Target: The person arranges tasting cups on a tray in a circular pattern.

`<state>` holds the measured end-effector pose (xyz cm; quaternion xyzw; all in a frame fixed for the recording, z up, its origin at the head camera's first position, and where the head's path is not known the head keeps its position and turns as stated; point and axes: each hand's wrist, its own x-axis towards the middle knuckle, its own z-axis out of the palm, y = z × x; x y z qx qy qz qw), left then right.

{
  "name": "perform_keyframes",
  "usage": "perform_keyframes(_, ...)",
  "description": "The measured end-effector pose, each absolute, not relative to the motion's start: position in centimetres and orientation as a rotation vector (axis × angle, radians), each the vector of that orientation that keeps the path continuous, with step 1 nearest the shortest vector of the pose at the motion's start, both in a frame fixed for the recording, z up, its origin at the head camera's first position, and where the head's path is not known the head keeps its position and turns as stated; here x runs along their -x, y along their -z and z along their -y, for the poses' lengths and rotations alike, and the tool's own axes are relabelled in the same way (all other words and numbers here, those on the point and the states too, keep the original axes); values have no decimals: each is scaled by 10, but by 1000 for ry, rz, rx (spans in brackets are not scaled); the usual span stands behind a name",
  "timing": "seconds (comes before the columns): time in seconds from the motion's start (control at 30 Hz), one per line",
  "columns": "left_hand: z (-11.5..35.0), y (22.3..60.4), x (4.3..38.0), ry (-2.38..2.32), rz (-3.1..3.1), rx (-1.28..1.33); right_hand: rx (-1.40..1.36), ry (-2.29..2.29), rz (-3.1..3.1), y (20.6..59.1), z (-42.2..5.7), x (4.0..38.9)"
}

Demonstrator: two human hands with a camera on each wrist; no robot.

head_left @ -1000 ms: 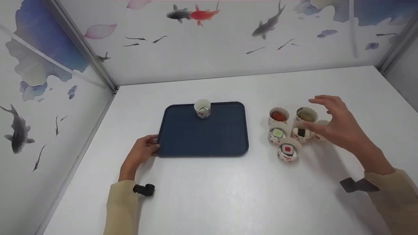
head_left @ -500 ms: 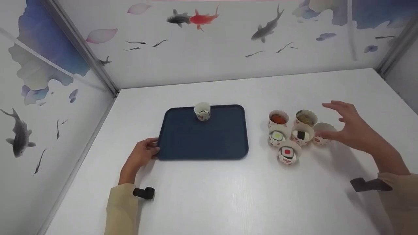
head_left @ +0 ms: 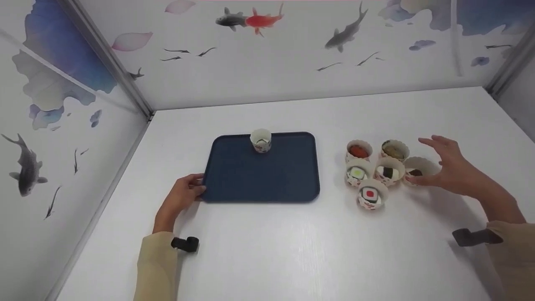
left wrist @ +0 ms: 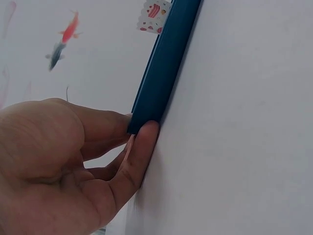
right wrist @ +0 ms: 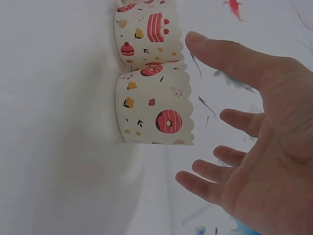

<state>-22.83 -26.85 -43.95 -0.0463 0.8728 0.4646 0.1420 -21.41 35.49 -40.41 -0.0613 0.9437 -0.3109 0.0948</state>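
My left hand (head_left: pixel 182 194) holds the left edge of a dark blue tray (head_left: pixel 263 184) near its front corner; the left wrist view shows the tray's edge (left wrist: pixel 159 68) between its fingers. A patterned paper cup (head_left: pixel 261 141) stands at the tray's back edge. My right hand (head_left: pixel 457 169) hovers with spread fingers at the rightmost scalloped paper cup (head_left: pixel 428 165), which has something dark inside. Its thumb overlaps that cup in the head view. In the right wrist view the hand (right wrist: pixel 264 132) stands apart from the donut-printed cup (right wrist: pixel 151 105).
Several more paper cups cluster left of my right hand: one with an orange-red piece (head_left: pixel 358 151), one with a brownish piece (head_left: pixel 394 150), and sushi-like pieces in the green-centred cup (head_left: pixel 357 172), black-banded cup (head_left: pixel 388 172) and red-centred cup (head_left: pixel 371 195). Printed walls (head_left: pixel 292 79) border the white table (head_left: pixel 267 251).
My right hand has moved right, from above the back cups to the rightmost cup, then slightly lower. My left hand has stayed at the tray, which has not moved.
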Motion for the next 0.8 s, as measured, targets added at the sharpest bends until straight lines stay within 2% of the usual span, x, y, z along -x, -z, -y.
perform_keyframes(0.4, 267, 440, 231, -1348, -2536, 98, 186, 885, -2769, 414, -372, 216)
perform_keyframes(0.8, 270, 442, 228, -1336, -2552, 107, 163, 886, -2672, 423, -370, 219)
